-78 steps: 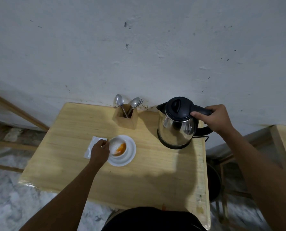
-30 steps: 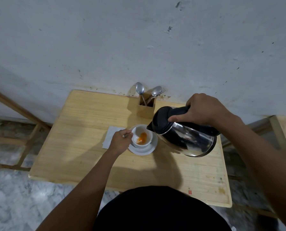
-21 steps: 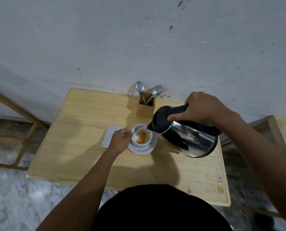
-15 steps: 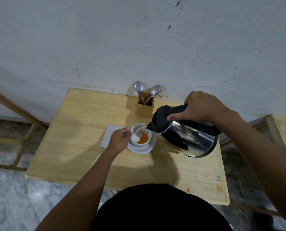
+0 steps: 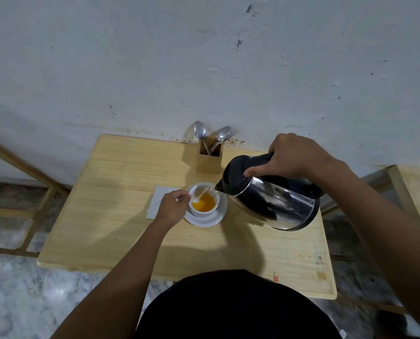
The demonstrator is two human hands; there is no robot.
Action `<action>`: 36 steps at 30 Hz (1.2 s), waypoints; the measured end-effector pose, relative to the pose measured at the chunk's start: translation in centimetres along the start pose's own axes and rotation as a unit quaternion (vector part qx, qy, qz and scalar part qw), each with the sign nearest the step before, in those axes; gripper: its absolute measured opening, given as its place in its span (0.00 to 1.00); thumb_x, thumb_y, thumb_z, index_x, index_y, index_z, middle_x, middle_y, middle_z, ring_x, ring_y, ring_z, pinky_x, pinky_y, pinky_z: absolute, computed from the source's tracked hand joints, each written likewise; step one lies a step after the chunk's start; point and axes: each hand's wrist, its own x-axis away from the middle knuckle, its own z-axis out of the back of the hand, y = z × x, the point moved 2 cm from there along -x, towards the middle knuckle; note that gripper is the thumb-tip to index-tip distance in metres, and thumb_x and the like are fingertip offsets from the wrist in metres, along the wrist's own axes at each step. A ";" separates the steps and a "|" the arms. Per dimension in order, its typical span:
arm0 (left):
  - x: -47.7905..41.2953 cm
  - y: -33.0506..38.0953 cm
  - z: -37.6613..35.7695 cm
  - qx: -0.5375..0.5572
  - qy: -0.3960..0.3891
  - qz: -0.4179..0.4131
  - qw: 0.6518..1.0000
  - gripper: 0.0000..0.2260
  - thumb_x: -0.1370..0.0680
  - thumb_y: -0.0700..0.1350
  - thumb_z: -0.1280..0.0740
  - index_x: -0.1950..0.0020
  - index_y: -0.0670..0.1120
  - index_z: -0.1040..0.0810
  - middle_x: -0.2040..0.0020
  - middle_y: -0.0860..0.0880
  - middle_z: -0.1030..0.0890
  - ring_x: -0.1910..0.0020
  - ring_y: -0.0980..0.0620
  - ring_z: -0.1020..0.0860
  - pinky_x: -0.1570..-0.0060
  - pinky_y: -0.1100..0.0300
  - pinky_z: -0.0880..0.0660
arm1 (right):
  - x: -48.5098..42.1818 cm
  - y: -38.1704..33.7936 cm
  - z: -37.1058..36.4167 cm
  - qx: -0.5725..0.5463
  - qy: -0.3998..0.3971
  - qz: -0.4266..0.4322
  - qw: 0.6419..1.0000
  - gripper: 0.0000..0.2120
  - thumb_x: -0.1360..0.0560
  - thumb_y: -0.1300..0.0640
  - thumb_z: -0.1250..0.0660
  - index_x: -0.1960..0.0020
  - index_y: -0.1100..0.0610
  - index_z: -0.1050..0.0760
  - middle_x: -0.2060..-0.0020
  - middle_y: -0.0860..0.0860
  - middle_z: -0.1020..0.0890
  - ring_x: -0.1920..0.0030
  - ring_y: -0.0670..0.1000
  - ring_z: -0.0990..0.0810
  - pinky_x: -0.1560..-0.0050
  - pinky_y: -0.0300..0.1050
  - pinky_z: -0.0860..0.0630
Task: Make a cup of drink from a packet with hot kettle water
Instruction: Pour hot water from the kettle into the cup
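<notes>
A white cup (image 5: 204, 211) stands on a white saucer (image 5: 218, 219) near the middle of the wooden table (image 5: 111, 216). Orange liquid fills its lower part. My left hand (image 5: 171, 208) pinches the cup's handle on the left side. My right hand (image 5: 294, 156) grips the black handle of the steel kettle (image 5: 272, 199), which is tilted left with its spout over the cup. A thin stream of water runs from the spout into the cup. A white packet (image 5: 158, 199) lies flat left of the saucer, partly under my left hand.
A wooden holder (image 5: 209, 159) with spoons and a fork stands at the table's back edge against the white wall. Another wooden table edge (image 5: 414, 192) is at the right. A wooden frame (image 5: 20, 165) leans at the left over a marble floor.
The kettle was lifted from the table's right side, carried to the cup and tilted. Water now streams into the cup and the orange liquid has risen. My left hand stayed on the handle.
</notes>
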 end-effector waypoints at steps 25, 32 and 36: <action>-0.2 -0.2 -0.2 -0.005 0.011 0.004 1.000 0.12 0.21 0.45 0.36 0.41 0.42 0.20 0.46 0.41 0.18 0.63 0.48 0.21 0.66 0.64 0.29 | 0.6 0.7 -0.1 -0.001 -0.008 -0.009 1.000 0.36 0.43 0.23 0.32 0.72 0.56 0.35 0.76 0.49 0.31 0.73 0.50 0.30 0.69 0.42 0.34; -0.2 -0.1 -0.2 -0.010 0.013 -0.004 1.000 0.12 0.21 0.44 0.36 0.41 0.41 0.20 0.47 0.41 0.18 0.62 0.49 0.21 0.67 0.65 0.29 | 0.5 0.7 -0.1 -0.003 -0.010 -0.013 1.000 0.36 0.43 0.23 0.32 0.71 0.56 0.35 0.75 0.49 0.30 0.73 0.50 0.30 0.69 0.42 0.35; -0.1 -0.1 -0.2 -0.012 0.014 -0.006 1.000 0.12 0.21 0.44 0.36 0.41 0.41 0.20 0.47 0.42 0.18 0.64 0.49 0.22 0.67 0.65 0.29 | 0.4 0.9 -0.1 -0.009 -0.010 -0.015 1.000 0.36 0.43 0.22 0.32 0.71 0.57 0.32 0.75 0.49 0.30 0.73 0.50 0.29 0.69 0.42 0.34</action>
